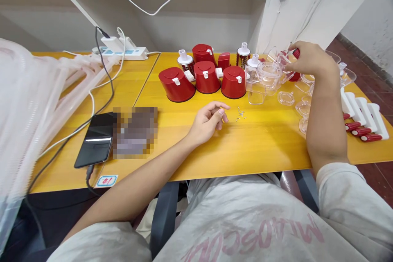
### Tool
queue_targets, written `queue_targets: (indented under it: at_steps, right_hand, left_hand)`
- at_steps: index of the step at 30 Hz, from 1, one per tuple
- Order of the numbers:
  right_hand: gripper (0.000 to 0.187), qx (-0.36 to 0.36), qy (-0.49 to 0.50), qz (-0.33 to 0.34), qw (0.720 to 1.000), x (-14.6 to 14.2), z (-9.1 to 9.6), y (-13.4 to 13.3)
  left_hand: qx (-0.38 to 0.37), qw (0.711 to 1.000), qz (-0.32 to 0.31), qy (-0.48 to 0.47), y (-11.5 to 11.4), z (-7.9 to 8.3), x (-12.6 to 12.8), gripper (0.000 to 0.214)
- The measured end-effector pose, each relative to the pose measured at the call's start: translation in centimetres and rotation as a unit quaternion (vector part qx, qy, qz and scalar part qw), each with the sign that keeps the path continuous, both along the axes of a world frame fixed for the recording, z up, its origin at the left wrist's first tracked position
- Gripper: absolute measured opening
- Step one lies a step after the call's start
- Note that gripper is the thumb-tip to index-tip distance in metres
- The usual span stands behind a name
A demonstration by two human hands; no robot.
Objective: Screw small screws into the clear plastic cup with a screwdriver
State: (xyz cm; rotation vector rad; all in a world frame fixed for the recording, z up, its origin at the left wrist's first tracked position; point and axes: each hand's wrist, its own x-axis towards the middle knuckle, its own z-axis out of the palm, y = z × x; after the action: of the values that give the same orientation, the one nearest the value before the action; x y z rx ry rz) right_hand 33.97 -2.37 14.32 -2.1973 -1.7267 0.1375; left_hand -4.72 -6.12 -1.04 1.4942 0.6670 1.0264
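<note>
My left hand (209, 119) rests over the table, empty, its fingers loosely bent and apart. Several small screws (241, 114) lie just right of its fingertips. At the back right, my right hand (311, 59) reaches over a cluster of clear plastic parts. Its thumb and fingers close around a clear plastic part (284, 62); a small red piece (296, 53) shows by the fingertips. Transparent cup-like pieces (269, 74) stand beside that hand. Several red cup-shaped housings (205, 77) with white tabs stand behind my left hand.
Motors with white caps (186, 60) stand among the red housings. Red-and-white handled parts (370, 120) line the right edge. A phone (96, 139) with cables lies left, beside a blurred patch. A power strip (129, 52) sits behind; translucent plastic bags (18, 131) fill the far left.
</note>
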Motion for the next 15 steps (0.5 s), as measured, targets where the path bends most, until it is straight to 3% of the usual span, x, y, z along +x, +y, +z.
queue_targets:
  at_steps: [8, 12, 15]
  right_hand:
    - [0.059, 0.036, 0.011, -0.051, 0.998, -1.3, 1.5, -0.2]
    - [0.092, 0.168, 0.022, -0.056, 0.984, -1.3, 3.7, -2.7]
    - [0.086, 0.284, 0.022, 0.023, 0.958, -1.3, 5.7, -6.6]
  left_hand:
    - [0.012, 1.0, 0.0, 0.006, 0.1, 0.0, -0.1, 0.055]
    - [0.018, 1.0, 0.005, -0.001, 0.2, 0.0, -0.1, 0.053]
    - [0.016, 1.0, 0.014, -0.019, 0.5, 0.1, -0.2, 0.054]
